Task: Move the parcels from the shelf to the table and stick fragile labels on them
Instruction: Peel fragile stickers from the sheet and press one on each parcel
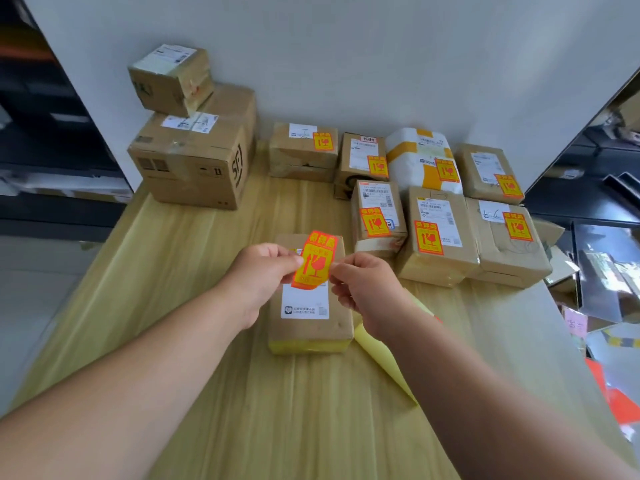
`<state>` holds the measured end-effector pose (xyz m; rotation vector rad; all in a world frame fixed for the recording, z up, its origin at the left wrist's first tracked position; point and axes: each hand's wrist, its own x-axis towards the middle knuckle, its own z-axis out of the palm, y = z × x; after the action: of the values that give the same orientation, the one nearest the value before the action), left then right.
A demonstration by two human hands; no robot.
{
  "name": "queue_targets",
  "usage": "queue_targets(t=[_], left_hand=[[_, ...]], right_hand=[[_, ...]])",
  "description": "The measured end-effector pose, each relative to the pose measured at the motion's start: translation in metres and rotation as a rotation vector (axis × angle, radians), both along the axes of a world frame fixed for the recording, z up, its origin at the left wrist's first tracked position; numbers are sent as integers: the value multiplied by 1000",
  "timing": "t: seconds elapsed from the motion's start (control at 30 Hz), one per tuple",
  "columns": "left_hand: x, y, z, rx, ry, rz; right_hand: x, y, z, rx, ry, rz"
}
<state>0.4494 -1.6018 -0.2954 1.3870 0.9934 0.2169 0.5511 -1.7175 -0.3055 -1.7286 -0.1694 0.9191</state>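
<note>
An orange and yellow fragile label [313,259] is pinched between both hands above a brown parcel [310,323] lying in the middle of the wooden table [207,306]. My left hand [265,271] grips the label's left edge, and my right hand [363,282] grips its right edge. The parcel under them has a white shipping slip and no fragile label on its visible top. Several brown parcels and a white bag parcel [419,161] at the back right each carry a fragile label.
Two larger boxes are stacked at the back left, a small one [171,79] on a big one [194,157], without fragile labels. A yellow backing sheet [384,362] lies right of the parcel. Dark shelves flank the table on both sides. Clutter lies off the right edge.
</note>
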Motion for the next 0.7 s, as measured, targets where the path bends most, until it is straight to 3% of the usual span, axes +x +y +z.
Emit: queue_targets(t=[0.3, 0.7], left_hand=[[-30, 2, -41, -26, 106, 30], [-32, 8, -75, 305, 300, -80]], right_hand=[[-23, 12, -23, -256, -17, 113], [-31, 21, -51, -416, -183, 164]])
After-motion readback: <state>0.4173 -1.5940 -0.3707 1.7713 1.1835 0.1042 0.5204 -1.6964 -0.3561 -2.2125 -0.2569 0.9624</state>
